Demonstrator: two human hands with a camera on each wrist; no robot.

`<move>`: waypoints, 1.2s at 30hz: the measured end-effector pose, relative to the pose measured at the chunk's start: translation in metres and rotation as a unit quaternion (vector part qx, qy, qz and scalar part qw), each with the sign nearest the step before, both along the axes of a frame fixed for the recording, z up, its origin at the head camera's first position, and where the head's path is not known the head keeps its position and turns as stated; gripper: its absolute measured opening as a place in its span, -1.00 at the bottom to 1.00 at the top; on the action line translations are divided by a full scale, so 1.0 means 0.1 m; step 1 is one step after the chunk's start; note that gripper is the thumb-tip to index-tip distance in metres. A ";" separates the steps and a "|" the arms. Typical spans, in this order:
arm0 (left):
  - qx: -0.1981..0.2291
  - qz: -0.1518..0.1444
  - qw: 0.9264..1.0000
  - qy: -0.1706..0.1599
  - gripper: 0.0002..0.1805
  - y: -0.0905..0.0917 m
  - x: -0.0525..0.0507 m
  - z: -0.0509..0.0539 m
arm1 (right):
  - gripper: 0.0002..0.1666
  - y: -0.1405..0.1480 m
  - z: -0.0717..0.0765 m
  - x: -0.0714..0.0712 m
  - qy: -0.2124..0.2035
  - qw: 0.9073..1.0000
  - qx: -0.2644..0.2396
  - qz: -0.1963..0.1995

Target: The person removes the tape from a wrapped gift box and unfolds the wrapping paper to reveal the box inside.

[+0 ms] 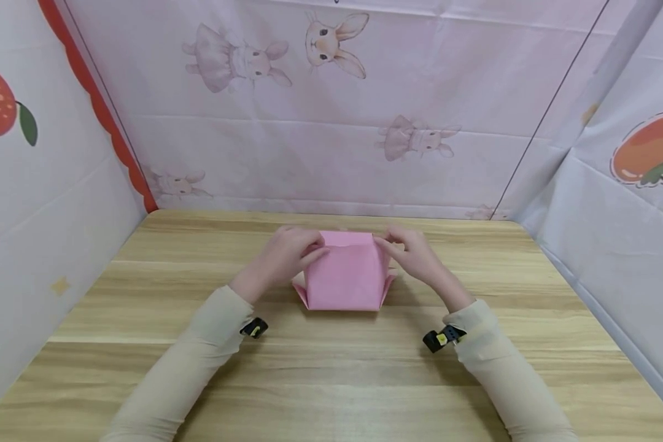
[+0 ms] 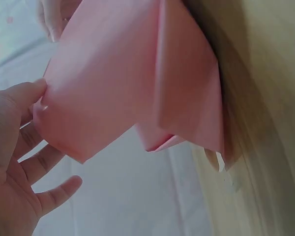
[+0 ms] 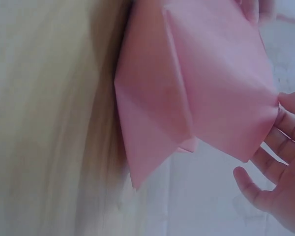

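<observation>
A folded pink paper piece (image 1: 345,279), shaped like an open box, stands on the wooden table in the middle of the head view. Pointed flaps stick out at its lower left and right. My left hand (image 1: 291,253) pinches its upper left edge between thumb and fingers. At the upper right edge, my right hand (image 1: 411,255) pinches the paper the same way. In the left wrist view the paper (image 2: 108,73) bends beside the left thumb, and the little finger stands free. The right wrist view shows the paper (image 3: 221,83) creased at the right thumb tip.
The wooden table (image 1: 331,380) carries the paper. Behind it hangs a pink cloth (image 1: 331,166) printed with rabbits. White cloth walls (image 1: 50,202) with fruit prints stand at both sides. Each wrist wears a small black camera (image 1: 254,328) on a strap.
</observation>
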State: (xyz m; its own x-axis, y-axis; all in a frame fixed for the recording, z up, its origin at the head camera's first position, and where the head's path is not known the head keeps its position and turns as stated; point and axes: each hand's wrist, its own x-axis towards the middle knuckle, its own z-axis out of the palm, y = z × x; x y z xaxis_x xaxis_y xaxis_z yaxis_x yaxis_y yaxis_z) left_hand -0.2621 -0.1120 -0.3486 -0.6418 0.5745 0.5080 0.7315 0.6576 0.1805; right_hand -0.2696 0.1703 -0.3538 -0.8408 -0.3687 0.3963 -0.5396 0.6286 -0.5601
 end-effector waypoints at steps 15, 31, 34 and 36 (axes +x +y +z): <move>-0.034 -0.090 0.981 0.166 -0.87 -0.18 0.57 -0.06 | -0.77 0.19 0.04 0.53 0.028 0.993 0.050 0.102; -0.141 -0.122 0.981 -0.060 -0.57 -0.23 1.11 -0.19 | -0.79 0.29 -0.12 0.96 -0.074 0.957 0.227 0.165; -0.164 -0.120 0.974 -0.103 -0.54 -0.20 1.14 -0.23 | -0.77 0.26 -0.19 0.99 -0.084 0.950 0.246 0.175; -0.185 -0.113 0.968 -0.125 -0.56 -0.18 1.14 -0.26 | -0.76 0.22 -0.22 1.01 -0.088 0.946 0.257 0.178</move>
